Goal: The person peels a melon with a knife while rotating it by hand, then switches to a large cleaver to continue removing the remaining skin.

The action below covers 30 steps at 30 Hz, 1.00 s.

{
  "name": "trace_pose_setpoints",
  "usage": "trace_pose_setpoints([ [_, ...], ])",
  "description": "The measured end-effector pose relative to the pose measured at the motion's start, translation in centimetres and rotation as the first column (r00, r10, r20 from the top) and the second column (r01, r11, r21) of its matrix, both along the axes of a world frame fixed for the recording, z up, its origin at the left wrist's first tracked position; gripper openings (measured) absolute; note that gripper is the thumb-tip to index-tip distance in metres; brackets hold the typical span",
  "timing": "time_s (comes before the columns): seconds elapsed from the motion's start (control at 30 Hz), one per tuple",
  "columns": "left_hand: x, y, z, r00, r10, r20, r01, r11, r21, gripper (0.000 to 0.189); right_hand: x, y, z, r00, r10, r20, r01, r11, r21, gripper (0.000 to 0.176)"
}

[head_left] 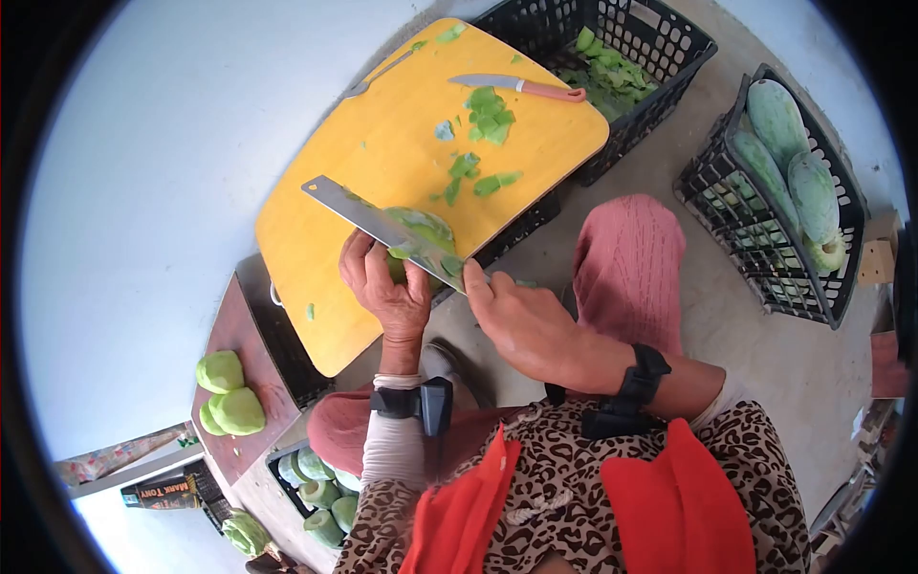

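Observation:
My right hand (516, 320) is closed round the handle end of a large cleaver (368, 222), whose broad blade slants up and to the left. Under and beside the blade, a green melon (421, 228) rests near the front edge of the yellow board (316, 249). The fingers of my left hand (387, 287) are curled against the melon's near side and hold it. Green peel pieces (490, 115) are scattered farther up the board. A small knife with an orange handle (553, 91) lies near the board's far right corner.
A black crate (669, 105) with green peelings stands behind the board. Another crate (755, 244) at the right holds long pale-green melons (776, 120). Peeled green pieces (237, 411) sit on a brown board (251, 356) at the left. More melons (318, 494) fill a crate below.

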<state>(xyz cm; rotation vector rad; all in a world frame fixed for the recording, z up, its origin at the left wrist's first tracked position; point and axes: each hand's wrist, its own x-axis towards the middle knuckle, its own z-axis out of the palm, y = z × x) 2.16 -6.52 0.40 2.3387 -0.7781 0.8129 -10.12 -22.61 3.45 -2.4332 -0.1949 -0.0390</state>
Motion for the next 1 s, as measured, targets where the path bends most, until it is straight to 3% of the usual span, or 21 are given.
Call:
trace_pose_setpoints([
  [0.07, 0.1, 0.2, -0.3, 1.000, -0.007, -0.002, 0.007, 1.000, -0.011, 0.028, 1.0, 0.1, 0.4, 0.999, 0.012, -0.038, -0.012, 1.000, 0.004, 0.055],
  [0.27, 0.1, 0.0, -0.3, 1.000, 0.001, 0.008, 0.000, 1.000, -0.024, 0.023, 2.4, 0.3, -0.1, 0.997, 0.014, 0.073, -0.015, 1.000, 0.018, 0.052],
  [0.47, 0.5, -0.1, -0.9, 1.000, -0.008, 0.030, 0.010, 0.997, -0.070, 0.028, 1.5, -0.2, 1.4, 0.998, 0.023, -0.064, -0.020, 0.998, 0.053, 0.047],
  [0.57, 0.4, 0.0, -0.8, 0.999, -0.006, 0.054, 0.009, 0.999, -0.041, 0.028, 5.7, 0.5, 0.0, 1.000, 0.012, -0.019, -0.012, 0.999, 0.044, 0.031],
  [0.67, 0.6, 0.3, -0.7, 0.997, -0.016, 0.077, 0.020, 0.999, -0.049, 0.028, 7.2, -1.5, -1.4, 0.987, 0.068, -0.145, -0.051, 0.992, 0.119, 0.026],
  [0.77, 0.4, -0.1, -1.0, 0.998, -0.005, 0.067, 0.010, 0.998, -0.063, 0.029, 5.2, -2.5, -2.5, 0.978, -0.002, -0.208, 0.032, 0.990, 0.138, 0.023],
  [0.87, 0.5, 0.1, -0.9, 0.998, 0.001, 0.065, 0.002, 0.999, -0.044, 0.030, 4.8, -2.3, -2.1, 0.958, -0.087, -0.274, 0.146, 0.969, 0.200, 0.034],
  [1.0, 0.5, 0.0, -1.0, 0.998, -0.003, 0.070, 0.007, 0.998, -0.058, 0.030, 2.5, -0.5, -1.3, 0.985, -0.056, -0.163, 0.096, 0.965, 0.245, 0.047],
])
